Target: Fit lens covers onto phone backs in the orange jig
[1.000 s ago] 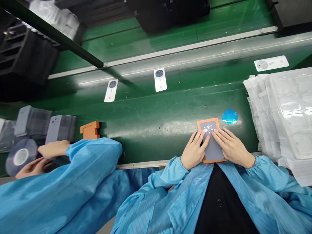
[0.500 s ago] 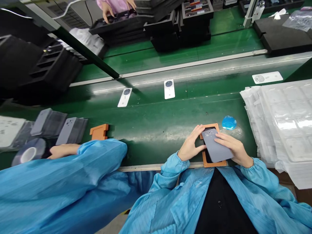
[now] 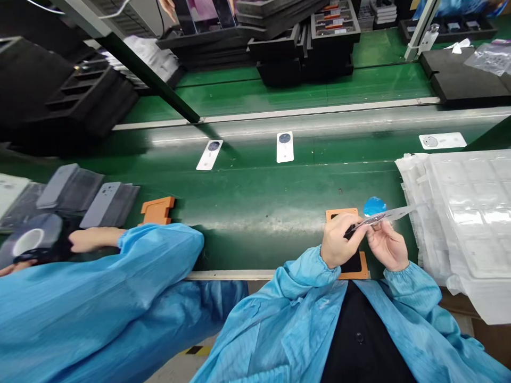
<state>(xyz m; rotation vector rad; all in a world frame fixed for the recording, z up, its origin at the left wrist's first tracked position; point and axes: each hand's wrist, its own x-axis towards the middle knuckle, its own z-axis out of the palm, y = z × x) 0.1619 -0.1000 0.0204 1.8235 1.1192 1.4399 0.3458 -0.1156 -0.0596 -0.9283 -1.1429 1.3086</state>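
A thin phone back cover [image 3: 393, 214] is raised and tilted nearly edge-on, its camera cut-outs close to my left fingers. My left hand [image 3: 338, 242] pinches its left end between thumb and fingers. My right hand [image 3: 388, 247] is palm up, its fingertips closed at the cover's lower edge. Under my hands lies an orange fixture [image 3: 364, 268] with a dark inside, partly hidden by my left hand. A round blue piece [image 3: 374, 205] rests on the green bench just behind the cover.
Clear blister trays [image 3: 471, 213] are stacked at the right. White phone-shaped cards [image 3: 285, 147] lie along the belt. On the left are another orange fixture [image 3: 156, 210], stacked grey covers [image 3: 107, 205], a tape roll [image 3: 30, 242] and a co-worker's blue sleeve [image 3: 159, 250]. Black trays [image 3: 279, 72] stand behind.
The phone back cover has been lifted off the orange fixture and turned from face-up to nearly edge-on. My left hand has moved right and now pinches its end. The view has shifted slightly.
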